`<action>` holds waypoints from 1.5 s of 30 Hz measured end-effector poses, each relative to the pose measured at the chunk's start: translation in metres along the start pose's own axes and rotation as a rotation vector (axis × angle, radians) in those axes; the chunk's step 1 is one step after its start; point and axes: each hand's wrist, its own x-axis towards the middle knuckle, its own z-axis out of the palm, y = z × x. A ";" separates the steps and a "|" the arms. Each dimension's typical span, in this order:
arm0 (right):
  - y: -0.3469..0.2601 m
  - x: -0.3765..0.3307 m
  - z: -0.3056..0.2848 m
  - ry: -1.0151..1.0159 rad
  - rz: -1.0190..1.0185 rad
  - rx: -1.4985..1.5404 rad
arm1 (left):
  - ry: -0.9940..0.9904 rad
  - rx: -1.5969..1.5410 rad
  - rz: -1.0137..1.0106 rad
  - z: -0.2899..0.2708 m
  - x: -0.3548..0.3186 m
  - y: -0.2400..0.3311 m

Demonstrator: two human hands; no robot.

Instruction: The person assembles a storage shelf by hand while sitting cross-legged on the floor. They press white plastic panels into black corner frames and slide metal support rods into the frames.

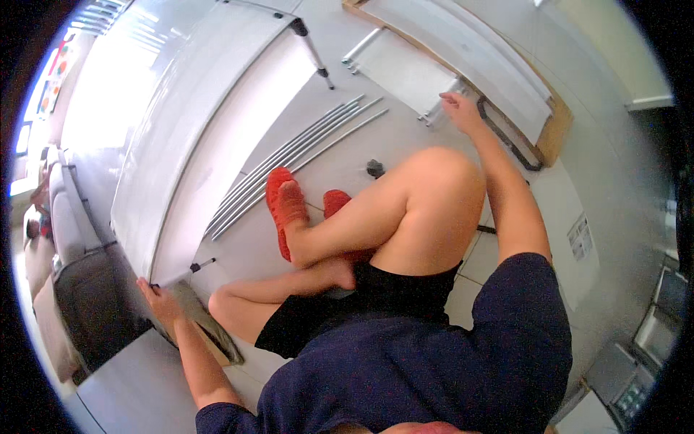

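Right hand (460, 108) first: it is stretched out ahead of my raised knee, fingers curled loosely down onto the near end of a small white panel (402, 71) with metal rails along its edges. Whether those fingers truly pinch the rail end or only rest on it, I cannot tell. Just beyond that panel lies an open cardboard box (551, 129) holding long white boards (463, 40), and a dark bent bar pokes out beside its near corner.

My left hand (160, 301) is down at my side, closed around the lower corner of a large white panel (191, 116) that stands tilted on its edge, its far end carrying short black-tipped legs (312, 49). Under that corner sits a flat piece of cardboard (210, 329).

Between the two hands, on the pale tiled floor (340, 148), a bundle of long grey metal rods (289, 163) lies side by side, running diagonally. My red socks (285, 206) rest just beside their near ends, legs crossed. A small dark fitting (374, 168) sits near my knee, and a grey sofa (79, 275) stands off to my left.
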 end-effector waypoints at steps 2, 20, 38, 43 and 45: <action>0.004 0.028 0.031 -0.105 0.088 0.026 | 0.038 -0.081 -0.014 -0.001 -0.002 -0.017; 0.034 0.025 0.038 0.150 0.498 -0.228 | 0.152 -0.022 -0.046 0.009 -0.001 0.021; -0.001 -0.046 0.034 0.358 0.549 -0.187 | 0.172 -0.112 -0.069 0.014 -0.001 0.031; 0.018 -0.043 0.035 0.491 0.506 0.017 | 0.182 -0.093 -0.068 0.012 -0.002 0.031; 0.039 -0.034 0.031 0.498 0.486 0.022 | 0.172 -0.088 -0.065 0.012 -0.001 0.034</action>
